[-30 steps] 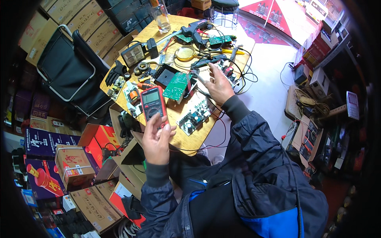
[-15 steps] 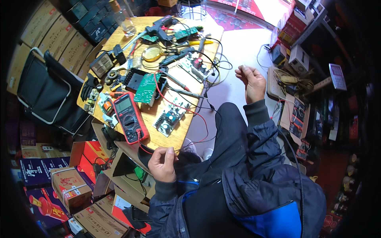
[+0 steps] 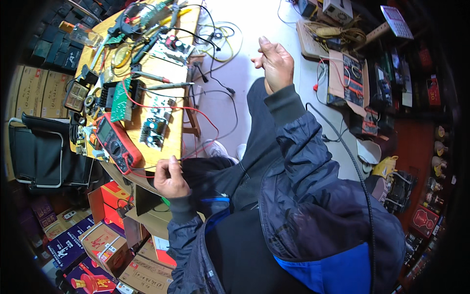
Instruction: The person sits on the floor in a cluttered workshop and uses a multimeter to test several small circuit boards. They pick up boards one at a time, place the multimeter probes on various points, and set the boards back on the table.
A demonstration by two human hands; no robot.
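Note:
My left hand (image 3: 171,180) is held in the air just off the table's near corner, its fingers curled in and thumb on top; nothing shows in it. Above my right thigh, my right hand (image 3: 277,63) is raised with fingers bent together, and no object shows there either. Closest to my left hand lie a red multimeter (image 3: 117,144) and a white circuit board (image 3: 155,122) with dark heat sinks. A green circuit board (image 3: 121,100) leans by a black case. Test probes (image 3: 169,86) lie across the table, their red and black leads hanging over its right edge.
The wooden table (image 3: 169,151) also bears a magnifying glass (image 3: 121,56), another circuit board (image 3: 171,49) and tools. A black chair (image 3: 39,152) stands left. Cartons (image 3: 104,245) are stacked at lower left. Cables (image 3: 338,35) and an open box (image 3: 345,81) lie right.
The view has swung, so the table sits farther left and higher in the picture. My right hand's fingers have shifted, one now pointing up more; my left hand stays curled beside the table.

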